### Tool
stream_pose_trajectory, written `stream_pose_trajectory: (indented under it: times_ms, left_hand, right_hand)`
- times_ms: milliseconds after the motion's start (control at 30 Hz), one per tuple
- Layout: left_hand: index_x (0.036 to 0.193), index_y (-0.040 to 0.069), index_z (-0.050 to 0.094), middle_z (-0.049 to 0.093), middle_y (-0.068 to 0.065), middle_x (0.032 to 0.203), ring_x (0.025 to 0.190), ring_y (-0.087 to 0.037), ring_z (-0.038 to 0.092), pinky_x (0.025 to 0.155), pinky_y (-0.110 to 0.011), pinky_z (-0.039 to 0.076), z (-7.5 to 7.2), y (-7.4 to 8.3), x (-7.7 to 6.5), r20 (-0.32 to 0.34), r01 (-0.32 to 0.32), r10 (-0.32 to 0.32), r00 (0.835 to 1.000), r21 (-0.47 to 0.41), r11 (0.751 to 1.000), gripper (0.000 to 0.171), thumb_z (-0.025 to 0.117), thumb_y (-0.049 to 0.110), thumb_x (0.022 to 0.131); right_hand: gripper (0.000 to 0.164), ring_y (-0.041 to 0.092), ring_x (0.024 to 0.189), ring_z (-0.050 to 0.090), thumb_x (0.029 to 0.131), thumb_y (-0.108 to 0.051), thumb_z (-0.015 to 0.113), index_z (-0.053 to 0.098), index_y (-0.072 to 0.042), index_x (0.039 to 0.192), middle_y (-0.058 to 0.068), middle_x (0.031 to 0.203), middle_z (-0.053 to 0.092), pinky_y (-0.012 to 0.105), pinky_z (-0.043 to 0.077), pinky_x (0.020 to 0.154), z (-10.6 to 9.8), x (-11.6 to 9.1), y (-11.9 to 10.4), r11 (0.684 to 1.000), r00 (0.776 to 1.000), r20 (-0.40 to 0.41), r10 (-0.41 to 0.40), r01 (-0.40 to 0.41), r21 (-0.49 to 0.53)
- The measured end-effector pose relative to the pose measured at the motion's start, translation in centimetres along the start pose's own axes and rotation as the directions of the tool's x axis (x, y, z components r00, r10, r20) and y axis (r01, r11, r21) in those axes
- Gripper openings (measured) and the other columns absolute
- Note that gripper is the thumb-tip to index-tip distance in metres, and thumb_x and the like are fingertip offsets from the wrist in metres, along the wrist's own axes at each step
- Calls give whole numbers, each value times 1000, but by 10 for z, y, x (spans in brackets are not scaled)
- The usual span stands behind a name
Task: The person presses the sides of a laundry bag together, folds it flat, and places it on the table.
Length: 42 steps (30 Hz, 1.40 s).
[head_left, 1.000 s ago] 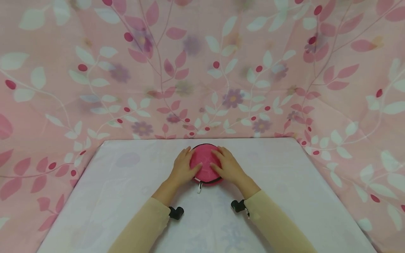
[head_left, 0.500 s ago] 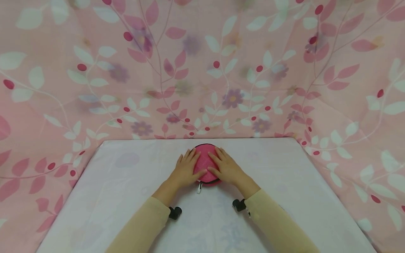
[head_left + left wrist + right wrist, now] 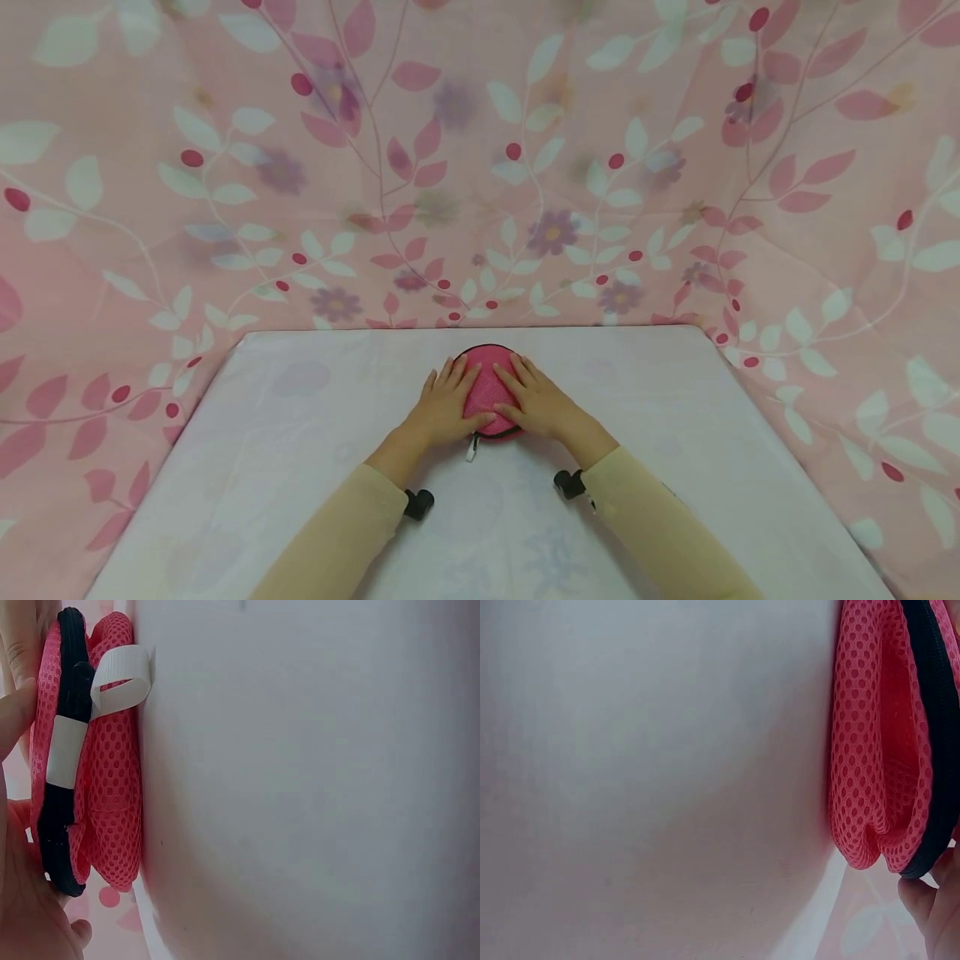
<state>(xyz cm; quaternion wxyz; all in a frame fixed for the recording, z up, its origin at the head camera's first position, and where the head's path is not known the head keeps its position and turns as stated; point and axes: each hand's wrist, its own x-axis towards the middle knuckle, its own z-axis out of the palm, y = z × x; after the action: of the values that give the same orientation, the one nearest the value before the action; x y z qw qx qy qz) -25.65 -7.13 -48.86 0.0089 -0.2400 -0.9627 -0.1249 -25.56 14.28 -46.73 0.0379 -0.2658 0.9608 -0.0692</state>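
Observation:
A round pink mesh pouch [image 3: 489,387] with a black zipper edge lies on the white table near its far side. From its near edge sticks a white pull tab [image 3: 472,450], which shows as a ribbon loop [image 3: 124,679] in the left wrist view. My left hand [image 3: 441,408] rests on the pouch's left part, fingers spread and fairly straight. My right hand [image 3: 546,405] lies over the right part the same way, the thumb tips close together. In the right wrist view, the mesh side [image 3: 855,742] of the pouch folds inward below the black zipper [image 3: 939,720].
White cloth covers the table [image 3: 675,467], whose far edge lies just past the pouch. A pink floral curtain [image 3: 480,183] hangs behind and along both sides. Small black wrist cameras [image 3: 418,504] sit at the sleeve cuffs.
Both hands have flattened on the pouch, their fingers straighter than a second ago. My left hand has shifted slightly right, and the thumbs have come closer together. The pouch stays nearly in place.

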Motion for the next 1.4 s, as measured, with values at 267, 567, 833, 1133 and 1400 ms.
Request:
stream_pose_trajectory:
  times_ms: [267,567,833,1133,1400]
  left_hand:
    - [149,19,13,6,-10,154,140,-30,-1,110,-53,5,-1,3,1,36,31,-30,999,-30,999,92,37,75,80]
    - [149,20,14,6,-10,154,140,-32,1,109,-55,5,2,3,3,62,32,-31,998,-26,999,92,36,75,80]
    - [149,21,12,8,-9,154,140,-33,3,109,-54,7,2,2,5,106,44,-43,993,-11,999,92,35,76,79]
    - [149,21,14,11,-10,154,139,-35,7,108,-56,11,-1,3,5,132,46,-46,990,3,999,92,37,76,78]
    - [149,24,10,9,-8,154,139,-34,4,108,-55,8,2,1,6,169,57,-57,984,6,998,92,36,77,78]
  right_hand:
    - [74,30,140,1,90,-61,35,9,-25,149,9,154,1,45,19,110,1,1,3,1000,1000,25,0,-1,20]
    - [74,30,140,1,90,-62,35,8,-27,148,8,154,0,46,20,109,4,0,4,999,998,60,19,-20,29]
    - [74,32,140,2,90,-60,38,11,-24,149,11,154,3,48,24,107,1,-1,2,999,996,92,20,-24,45]
    - [75,33,140,3,89,-63,36,11,-26,149,9,154,3,49,24,107,2,1,1,997,991,130,36,-44,56]
    - [76,29,140,-1,87,-66,34,7,-30,148,6,155,0,50,25,106,5,3,3,995,985,164,62,-74,65]
